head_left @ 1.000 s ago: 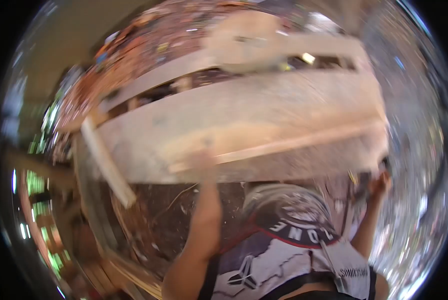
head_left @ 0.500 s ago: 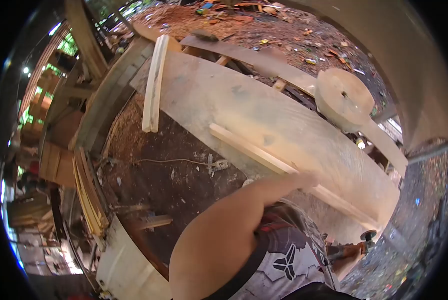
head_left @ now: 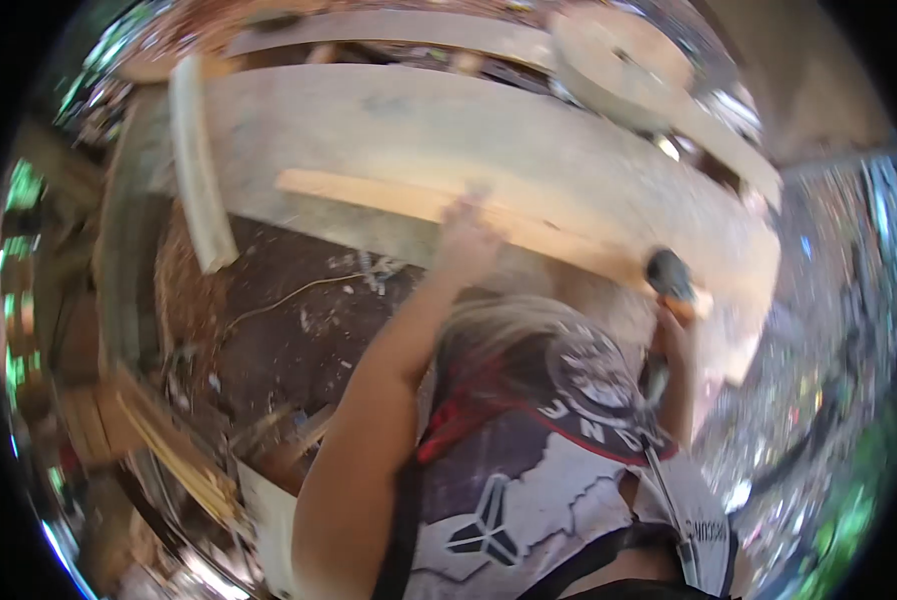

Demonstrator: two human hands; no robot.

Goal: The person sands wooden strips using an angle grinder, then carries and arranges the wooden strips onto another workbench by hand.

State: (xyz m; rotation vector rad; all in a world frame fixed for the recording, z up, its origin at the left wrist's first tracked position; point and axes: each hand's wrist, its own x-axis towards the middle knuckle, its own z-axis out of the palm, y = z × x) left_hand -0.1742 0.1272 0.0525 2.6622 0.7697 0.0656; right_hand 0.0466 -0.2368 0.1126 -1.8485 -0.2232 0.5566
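A long narrow wood strip [head_left: 369,192] lies across the wide pale board of the workbench [head_left: 369,110]. My left hand [head_left: 472,232] is on the strip near its middle, with the fingers closed around its edge, blurred by motion. At the right, my right hand [head_left: 677,318] is wrapped round a power tool [head_left: 669,275] with a dark round head and an orange part. The tool's head is over the right part of the strip; whether it touches the wood cannot be made out.
A round wooden disc [head_left: 624,60] sits at the bench's far side. Another wood piece [head_left: 201,165] crosses the bench's left end. Thin wood strips [head_left: 174,450] lie at the lower left. A cord [head_left: 294,295] runs over the dark ground.
The view has turned, so the bench lies more level. My right hand has brought the tool up from beside the bench's near edge to over the strip. My left hand remains at the strip.
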